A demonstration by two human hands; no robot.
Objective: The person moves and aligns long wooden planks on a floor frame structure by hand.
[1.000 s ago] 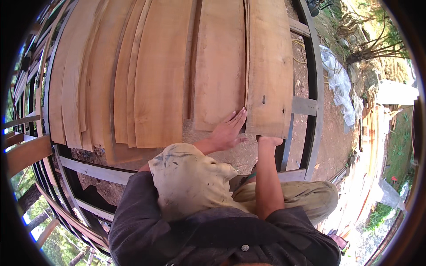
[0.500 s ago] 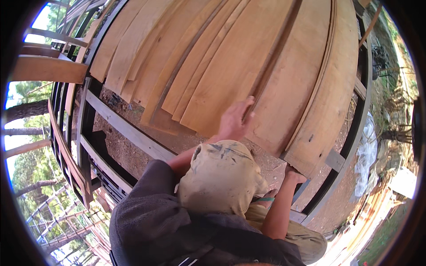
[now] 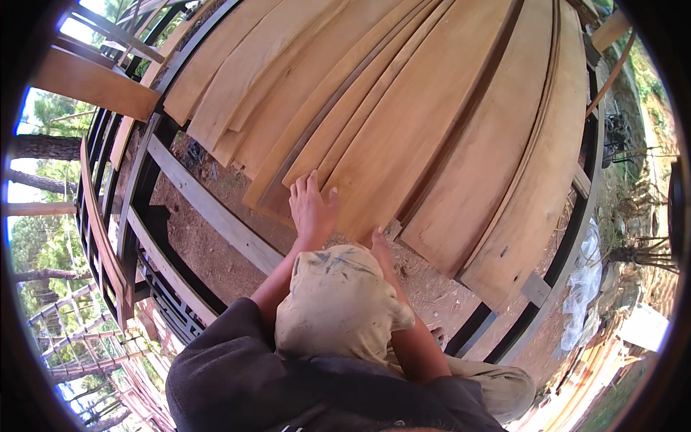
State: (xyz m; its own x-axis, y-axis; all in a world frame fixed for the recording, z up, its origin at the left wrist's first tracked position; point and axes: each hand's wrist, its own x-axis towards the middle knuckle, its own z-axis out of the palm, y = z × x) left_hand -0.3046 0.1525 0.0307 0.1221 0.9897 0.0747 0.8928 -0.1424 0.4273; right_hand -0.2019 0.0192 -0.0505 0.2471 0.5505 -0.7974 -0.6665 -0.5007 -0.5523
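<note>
Long, thin wooden planks lie side by side, some overlapping, across the upper middle of the head view. My left hand [image 3: 314, 210] lies over the near ends of the narrow planks [image 3: 345, 140] and the wide plank's left edge, fingers outstretched and thumb apart. At the near end of the wide middle plank [image 3: 412, 129], my right hand [image 3: 384, 249] grips the edge, with one digit showing on top and the other fingers hidden. Right of a dark gap lies another wide plank [image 3: 479, 169], then a rightmost plank [image 3: 543, 194] with dark knots.
A dark frame with a grey rail [image 3: 216, 205] runs along the left, above brown ground. Another dark rail [image 3: 572, 266] borders the right side. Clear plastic sheeting [image 3: 581, 288] lies beyond it. At upper left a broad board [image 3: 97, 84] juts in. A beige cap [image 3: 342, 299] partly hides my forearms.
My left hand has moved left from the dark gap to the narrow planks. My right hand has left the rightmost plank's end and moved left to the wide middle plank's end.
</note>
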